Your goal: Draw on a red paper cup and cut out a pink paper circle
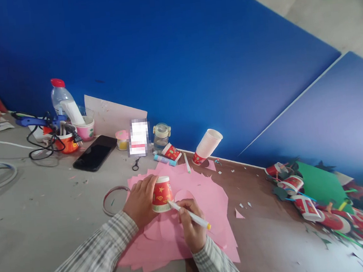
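Observation:
My left hand [142,201] grips a red paper cup [162,192] from its left side. The cup is upside down, with gold star and cloud prints and a pale band at its lower end. In my right hand [191,224] is a white marker pen [193,218] with a yellow end, its tip against or very near the cup's lower right side. Under both hands lies a pile of cut pink paper [211,205]. My fingers partly hide the cup's left side.
Behind the paper stand a stack of white cups [210,143], a tipped red cup [171,152], a glue stick [164,160] and a lidded jar [161,137]. A phone [95,153] and tape roll [111,201] lie left. Cup crafts [308,207] crowd the right; a blue partition [175,68] rises behind.

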A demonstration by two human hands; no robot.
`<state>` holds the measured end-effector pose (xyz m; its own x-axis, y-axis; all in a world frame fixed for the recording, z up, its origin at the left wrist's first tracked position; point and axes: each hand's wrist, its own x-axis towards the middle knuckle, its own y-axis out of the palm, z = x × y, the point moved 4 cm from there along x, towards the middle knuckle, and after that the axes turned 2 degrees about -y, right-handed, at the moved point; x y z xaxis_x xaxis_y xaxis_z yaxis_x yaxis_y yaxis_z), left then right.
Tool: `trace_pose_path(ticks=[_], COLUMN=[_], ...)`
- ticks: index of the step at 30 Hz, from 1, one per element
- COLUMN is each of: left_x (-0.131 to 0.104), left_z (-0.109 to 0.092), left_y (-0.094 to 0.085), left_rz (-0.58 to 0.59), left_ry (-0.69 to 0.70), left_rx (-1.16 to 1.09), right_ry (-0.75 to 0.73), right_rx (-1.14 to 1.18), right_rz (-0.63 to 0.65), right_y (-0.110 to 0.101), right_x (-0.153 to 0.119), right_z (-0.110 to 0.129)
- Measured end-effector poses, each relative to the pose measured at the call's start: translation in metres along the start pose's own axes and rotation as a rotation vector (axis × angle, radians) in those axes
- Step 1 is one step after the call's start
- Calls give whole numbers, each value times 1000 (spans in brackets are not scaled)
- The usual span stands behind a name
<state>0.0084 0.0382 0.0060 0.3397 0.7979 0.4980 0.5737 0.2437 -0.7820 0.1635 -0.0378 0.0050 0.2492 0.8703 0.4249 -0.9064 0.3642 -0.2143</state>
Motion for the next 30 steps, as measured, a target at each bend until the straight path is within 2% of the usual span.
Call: trace_pose_path(ticks=[30], left_x=[0], left_z=[2], left_y=[1], left_rz=[-15], left_ry=[-6], left_rx=[-2], right_ry=[-7], right_rx=[33], right_rz=[-1], right_y=[0], right_x=[0], right_z=[4])
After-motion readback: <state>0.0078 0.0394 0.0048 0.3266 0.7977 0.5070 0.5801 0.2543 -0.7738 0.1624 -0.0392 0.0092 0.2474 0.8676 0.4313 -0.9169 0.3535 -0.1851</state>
